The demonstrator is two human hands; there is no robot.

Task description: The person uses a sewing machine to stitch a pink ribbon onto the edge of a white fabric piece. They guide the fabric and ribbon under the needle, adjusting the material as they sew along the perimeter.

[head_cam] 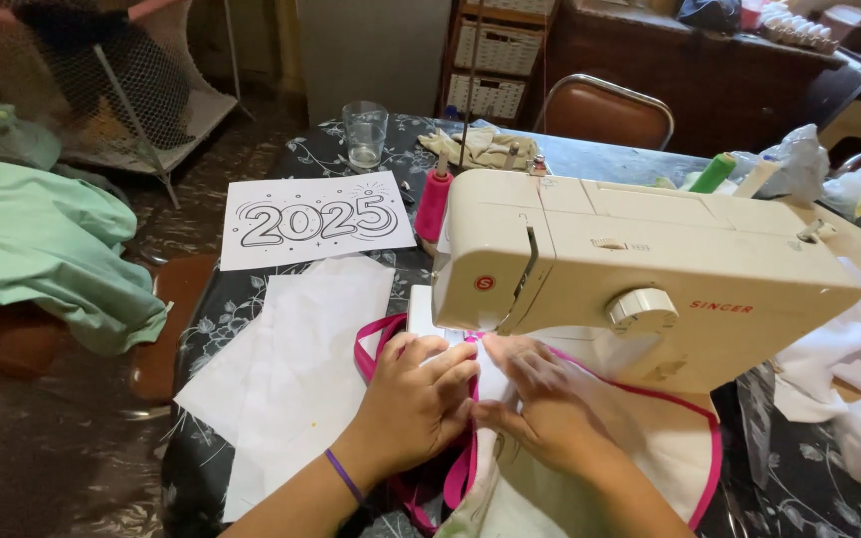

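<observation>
A clear drinking glass [365, 134] stands at upper centre-left on the dark floral tablecloth [251, 299]. Below it lies a white printed paper sheet with outlined numerals [314, 219], and lower left of that, plain white paper sheets [291, 379]. A pink thread spool [433, 204] stands right of the printed sheet. A brown padded chair with a metal frame [605, 110] sits at upper centre. Mint-green cloth [42, 249] fills the left edge.

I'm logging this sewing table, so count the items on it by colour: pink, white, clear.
Pink, 2: pink thread spool, pink trim
White, 2: white printed paper sheet, white fabric pieces
Clear, 1: clear drinking glass
Total: 5
</observation>
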